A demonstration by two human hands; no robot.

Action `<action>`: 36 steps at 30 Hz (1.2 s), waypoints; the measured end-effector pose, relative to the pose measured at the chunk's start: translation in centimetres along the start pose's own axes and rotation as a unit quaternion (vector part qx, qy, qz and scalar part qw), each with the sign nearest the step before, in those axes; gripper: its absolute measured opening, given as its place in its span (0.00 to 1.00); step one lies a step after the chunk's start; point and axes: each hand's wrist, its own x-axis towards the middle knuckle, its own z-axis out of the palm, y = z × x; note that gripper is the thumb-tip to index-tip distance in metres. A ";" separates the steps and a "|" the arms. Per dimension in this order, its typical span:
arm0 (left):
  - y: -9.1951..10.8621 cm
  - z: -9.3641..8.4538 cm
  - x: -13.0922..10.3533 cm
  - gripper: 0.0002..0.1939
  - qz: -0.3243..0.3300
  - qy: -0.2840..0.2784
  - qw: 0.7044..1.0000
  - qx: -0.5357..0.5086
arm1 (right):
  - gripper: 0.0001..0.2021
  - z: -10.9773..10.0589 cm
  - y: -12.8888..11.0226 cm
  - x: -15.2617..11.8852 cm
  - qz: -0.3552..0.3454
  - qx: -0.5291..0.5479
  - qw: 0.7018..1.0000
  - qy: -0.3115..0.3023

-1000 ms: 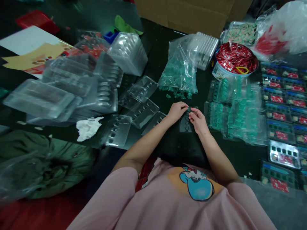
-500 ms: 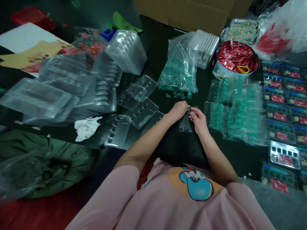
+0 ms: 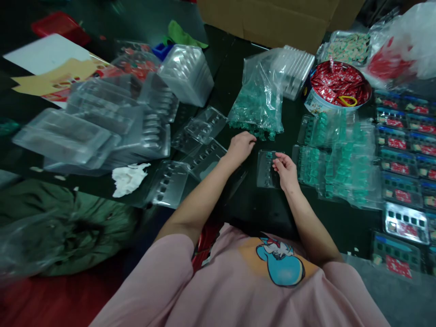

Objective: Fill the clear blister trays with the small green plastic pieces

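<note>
My left hand (image 3: 241, 146) is at the near edge of a clear bag (image 3: 256, 106) of small green pieces, its fingers bent down by the loose pieces; whether it grips one is too small to tell. My right hand (image 3: 285, 168) has thumb and fingertips pressed together at the right edge of a clear plastic tray (image 3: 266, 170) with a row of small slots. A green piece shows near the tray's top. Right of this hand lie stacked clear trays (image 3: 347, 168) filled with green pieces.
Slotted clear trays (image 3: 168, 184) and piled clear covers (image 3: 68, 136) lie at left, with a crumpled white tissue (image 3: 129, 179). A round tin (image 3: 335, 88) of red packets stands at back right, near rows of filled packs (image 3: 402, 195). A cardboard box (image 3: 272, 20) is behind.
My left hand has left the tray and moved left and up to the bag's edge. My right hand stays by the tray, which is now more exposed. The whole view has shifted slightly.
</note>
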 end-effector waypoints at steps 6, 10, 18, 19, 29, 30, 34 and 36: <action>-5.0 -0.5 1.4 0.19 -0.049 -0.021 0.998 0.046 | 0.13 0.4 -0.3 -0.5 -0.012 -0.016 1.000 -0.021; -3.5 -0.1 0.0 0.13 -0.096 0.023 0.991 -0.084 | 0.13 0.5 -0.6 -0.6 -0.027 -0.039 0.998 -0.030; 3.6 0.7 -4.4 0.12 -0.167 -0.051 0.840 -0.514 | 0.13 0.6 -1.4 -0.2 -0.072 -0.110 0.989 -0.060; 4.0 0.7 -4.5 0.12 -0.167 -0.059 0.833 -0.524 | 0.12 0.5 -1.4 -0.3 -0.075 -0.117 0.988 -0.065; 5.4 0.0 -4.7 0.13 -0.111 -0.067 0.813 -0.568 | 0.09 0.1 -2.6 -1.2 -0.100 -0.144 0.982 -0.074; 5.5 -0.2 -4.7 0.13 -0.110 -0.074 0.813 -0.568 | 0.09 0.2 -2.7 -1.3 -0.100 -0.145 0.981 -0.078; 5.3 -0.7 -4.6 0.14 -0.129 -0.118 0.788 -0.591 | 0.09 0.4 -2.7 -1.7 -0.080 -0.114 0.987 -0.085; 5.0 -0.6 -4.6 0.14 -0.140 -0.125 0.776 -0.603 | 0.10 0.5 -2.6 -1.7 -0.057 -0.082 0.992 -0.079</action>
